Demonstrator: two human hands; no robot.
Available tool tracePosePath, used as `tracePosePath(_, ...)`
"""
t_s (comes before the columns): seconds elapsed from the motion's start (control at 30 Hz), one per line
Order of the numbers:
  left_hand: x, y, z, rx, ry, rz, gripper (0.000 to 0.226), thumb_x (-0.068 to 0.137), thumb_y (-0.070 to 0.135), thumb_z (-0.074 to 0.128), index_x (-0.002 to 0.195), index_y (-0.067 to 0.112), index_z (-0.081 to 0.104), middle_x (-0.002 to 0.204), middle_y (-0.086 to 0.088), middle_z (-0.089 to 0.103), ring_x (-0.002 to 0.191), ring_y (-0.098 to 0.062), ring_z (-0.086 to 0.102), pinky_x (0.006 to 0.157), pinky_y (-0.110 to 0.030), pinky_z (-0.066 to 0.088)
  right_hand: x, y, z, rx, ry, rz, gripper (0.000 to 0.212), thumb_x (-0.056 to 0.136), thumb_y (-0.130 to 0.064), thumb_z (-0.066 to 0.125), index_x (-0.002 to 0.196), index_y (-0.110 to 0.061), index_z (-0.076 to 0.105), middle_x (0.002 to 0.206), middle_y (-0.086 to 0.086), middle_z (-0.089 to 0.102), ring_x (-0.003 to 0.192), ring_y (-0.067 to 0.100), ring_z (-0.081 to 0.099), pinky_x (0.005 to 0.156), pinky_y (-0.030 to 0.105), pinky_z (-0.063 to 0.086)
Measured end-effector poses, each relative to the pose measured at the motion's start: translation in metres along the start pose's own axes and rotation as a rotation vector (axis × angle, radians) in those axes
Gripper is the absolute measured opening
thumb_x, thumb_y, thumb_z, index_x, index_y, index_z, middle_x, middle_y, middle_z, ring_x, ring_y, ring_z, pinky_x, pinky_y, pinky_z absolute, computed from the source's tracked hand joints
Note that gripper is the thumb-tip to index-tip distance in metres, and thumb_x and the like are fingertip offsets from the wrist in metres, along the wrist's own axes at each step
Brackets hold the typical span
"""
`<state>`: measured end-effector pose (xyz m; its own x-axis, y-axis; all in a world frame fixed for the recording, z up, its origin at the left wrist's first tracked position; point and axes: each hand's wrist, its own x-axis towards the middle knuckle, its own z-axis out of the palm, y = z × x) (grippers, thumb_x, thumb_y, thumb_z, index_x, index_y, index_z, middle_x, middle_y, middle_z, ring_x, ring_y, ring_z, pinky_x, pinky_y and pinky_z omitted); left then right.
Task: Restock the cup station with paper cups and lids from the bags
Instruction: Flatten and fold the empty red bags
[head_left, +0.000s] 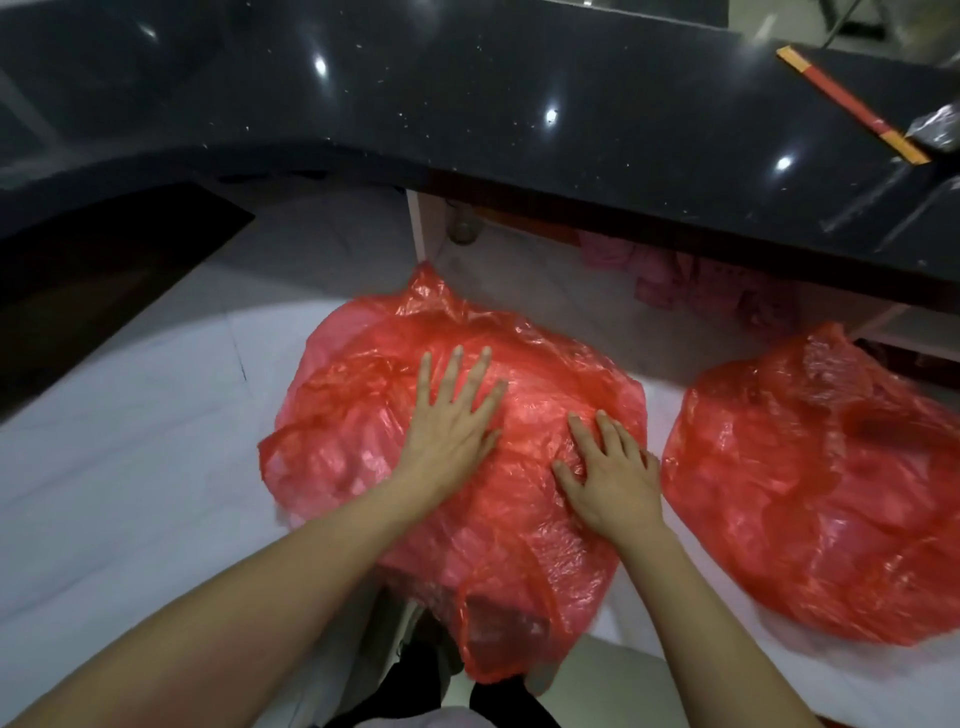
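the fingers of the left hand (451, 415) are straight and spread, laid flat on top of the near red bag (457, 447); the fingers of the right hand (610, 475) are also released and only slightly bent, resting on the same bag toward its right side. neither hand grips or pinches the plastic. both palms seem to be pressing down, probably to feel what is inside or to flatten and steady the bag before hunting for its mouth, though that is a judgement.

this bag lies on the white floor (130, 467) right in front of the person, bulging and closed as far as can be seen, with a twisted peak at its far end. its thin red film is translucent but crinkled, and the contents do not show clearly enough to say whether it holds cups or lids. the second red bag (810, 488) sits on the floor just beside it to the right, apart from it, equally full and equally unreadable.

above both runs the dark speckled table (467, 104), with a red and yellow stick-like item (852, 111) lying on its right end. below the table an open shelf space (701, 280) holds something pink and crumpled.

no cups or lids are out yet, so restocking looks barely begun; the bag has yet to be opened.
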<state>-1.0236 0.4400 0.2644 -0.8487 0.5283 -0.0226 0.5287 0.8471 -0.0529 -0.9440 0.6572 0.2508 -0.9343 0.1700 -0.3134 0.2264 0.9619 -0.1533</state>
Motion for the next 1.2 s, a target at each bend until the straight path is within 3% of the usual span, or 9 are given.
tracePosePath(0.07, -0.014, 0.013, -0.017, -0.086, 0.115, 0.12, 0.056, 0.102, 0.046, 0.049, 0.153, 0.024, 0.043, 0.167, -0.011, 0.026, 0.153, -0.039, 0.023, 0.124, -0.059, 0.019, -0.002, -0.007, -0.002, -0.004, -0.008, 0.05, 0.072, 0.099, -0.069, 0.029, 0.163, -0.04, 0.011, 0.172, 0.002, 0.01, 0.156, 0.027, 0.013, 0.12, 0.053, 0.021)
tracePosePath(0.13, -0.036, 0.024, -0.034, -0.191, 0.105, 0.215, 0.051, 0.103, 0.045, 0.039, 0.148, 0.022, 0.048, 0.162, -0.009, 0.036, 0.148, -0.035, 0.035, 0.121, -0.051, 0.029, -0.004, -0.013, -0.003, -0.004, -0.015, 0.083, 0.074, 0.098, -0.07, 0.03, 0.163, -0.038, 0.013, 0.171, 0.004, 0.014, 0.154, 0.03, 0.017, 0.118, 0.054, 0.024)
tracePosePath(0.27, -0.081, 0.032, -0.055, -0.211, -0.272, 0.216, 0.076, 0.099, 0.072, 0.022, 0.159, 0.025, 0.024, 0.167, -0.007, 0.021, 0.153, -0.031, 0.016, 0.127, -0.052, 0.008, -0.007, -0.025, -0.008, 0.027, -0.042, 0.126, 0.074, 0.1, -0.069, 0.027, 0.162, -0.031, 0.019, 0.165, 0.011, 0.025, 0.146, 0.036, 0.027, 0.119, 0.052, 0.024)
tracePosePath(0.43, -0.098, 0.024, -0.025, -0.007, -0.428, 0.17, 0.113, 0.08, 0.093, 0.021, 0.162, 0.016, 0.013, 0.164, -0.017, 0.023, 0.152, -0.041, 0.016, 0.124, -0.062, -0.004, -0.019, -0.033, -0.015, 0.035, -0.032, 0.105, 0.064, 0.103, -0.062, 0.03, 0.156, -0.027, 0.036, 0.15, 0.014, 0.044, 0.134, 0.038, 0.041, 0.115, 0.049, 0.03)
tracePosePath(0.6, -0.096, 0.011, -0.02, -0.036, -0.45, 0.119, 0.088, 0.093, 0.062, 0.048, 0.163, 0.025, 0.01, 0.17, -0.01, 0.011, 0.156, -0.037, 0.005, 0.124, -0.061, -0.007, -0.024, -0.018, -0.012, 0.201, 0.173, -0.037, 0.04, 0.102, -0.022, 0.047, 0.142, -0.023, 0.056, 0.135, 0.006, 0.063, 0.122, 0.035, 0.053, 0.104, 0.048, 0.035)
tracePosePath(0.77, -0.095, -0.01, -0.027, -0.147, -0.368, 0.085, 0.051, 0.102, 0.043, 0.049, 0.152, 0.037, 0.042, 0.164, 0.005, 0.033, 0.156, -0.03, 0.013, 0.122, -0.054, -0.01, -0.023, 0.024, -0.009, 0.297, 0.487, -0.094, 0.058, 0.083, 0.004, 0.051, 0.135, -0.016, 0.064, 0.124, 0.008, 0.064, 0.108, 0.034, 0.056, 0.094, 0.05, 0.043)
tracePosePath(0.9, -0.097, -0.035, -0.036, -0.218, -0.377, 0.068, 0.041, 0.103, 0.047, 0.039, 0.138, 0.041, 0.057, 0.159, 0.017, 0.039, 0.157, -0.021, 0.013, 0.124, -0.052, -0.009, -0.02, 0.052, 0.001, 0.337, 0.483, -0.122, 0.06, 0.091, 0.01, 0.06, 0.143, -0.019, 0.058, 0.131, 0.011, 0.06, 0.114, 0.034, 0.056, 0.097, 0.052, 0.049)
tracePosePath(1.03, -0.105, -0.06, -0.042, -0.294, -0.345, 0.024, 0.079, 0.08, 0.057, 0.006, 0.129, 0.039, 0.065, 0.152, 0.02, 0.048, 0.153, -0.014, 0.022, 0.126, -0.05, -0.001, -0.026, 0.051, 0.009, 0.389, 0.388, -0.175, 0.077, 0.094, 0.006, 0.061, 0.159, -0.029, 0.037, 0.153, 0.011, 0.043, 0.137, 0.03, 0.045, 0.114, 0.048, 0.042)
tracePosePath(1.2, -0.112, -0.074, -0.046, -0.444, -0.369, -0.032, 0.079, 0.077, 0.056, 0.009, 0.127, 0.036, 0.067, 0.148, 0.024, 0.05, 0.15, -0.008, 0.026, 0.126, -0.044, -0.002, -0.018, 0.037, 0.0, 0.341, 0.383, -0.279, 0.097, 0.086, 0.003, 0.072, 0.162, -0.034, 0.025, 0.164, 0.01, 0.033, 0.143, 0.032, 0.04, 0.115, 0.05, 0.037)
